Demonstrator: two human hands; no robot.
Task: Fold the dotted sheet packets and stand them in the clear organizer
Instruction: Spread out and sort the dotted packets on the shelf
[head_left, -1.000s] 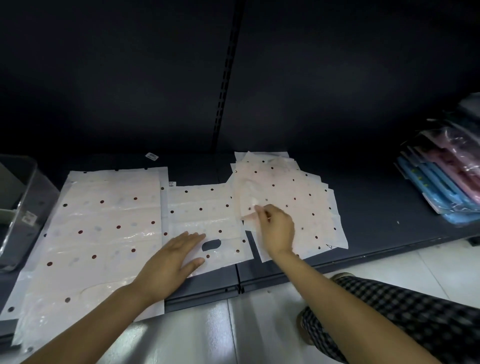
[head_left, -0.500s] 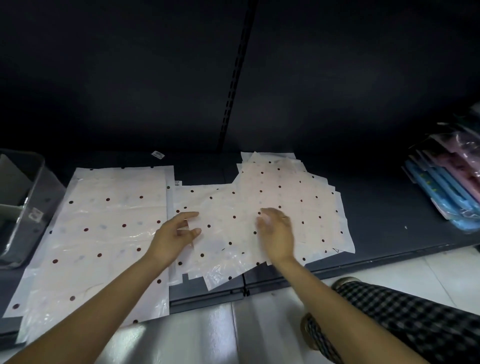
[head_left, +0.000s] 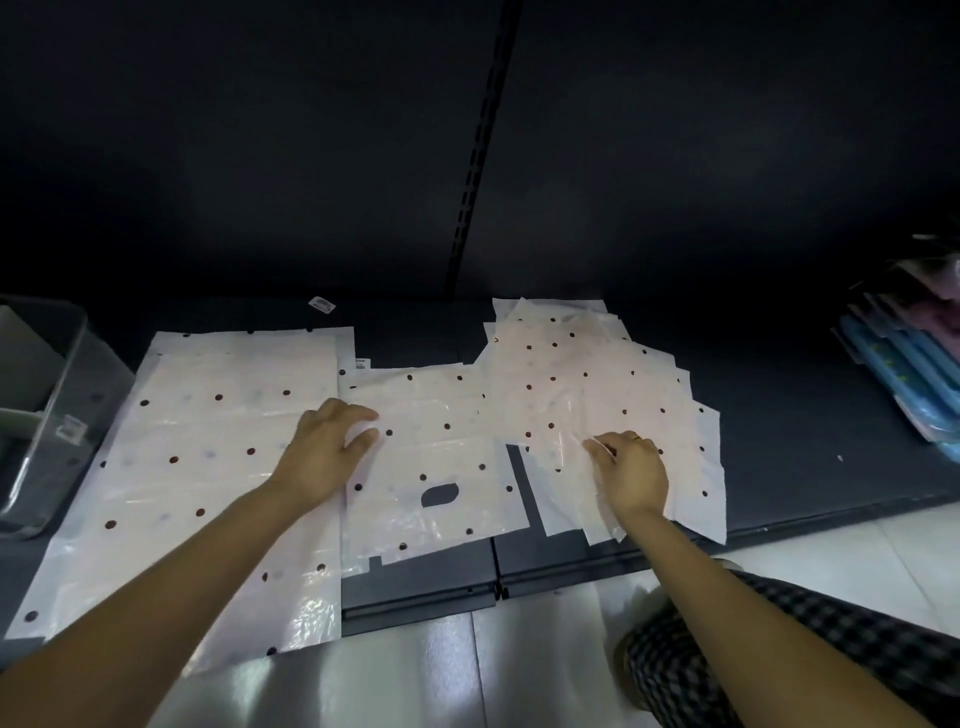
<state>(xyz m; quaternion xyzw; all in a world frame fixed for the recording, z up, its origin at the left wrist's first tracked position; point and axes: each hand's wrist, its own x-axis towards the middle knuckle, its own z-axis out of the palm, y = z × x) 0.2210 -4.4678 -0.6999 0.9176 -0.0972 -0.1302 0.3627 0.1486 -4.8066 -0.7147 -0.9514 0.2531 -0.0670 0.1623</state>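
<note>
On shelf: middle packet is laid flat, well apart from clear organizer at far left.
Left hand: packet's left edge is pinched.
Right hand: a sheet of the loose pile is pinched.
Fold: edges are best aligned before creasing.

Dotted sheet packets on dark shelf.

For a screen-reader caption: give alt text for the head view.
Two hands, left hand and right hand, work dotted white plastic sheet packets spread on a dark shelf; a clear plastic organizer sits far left.
</note>
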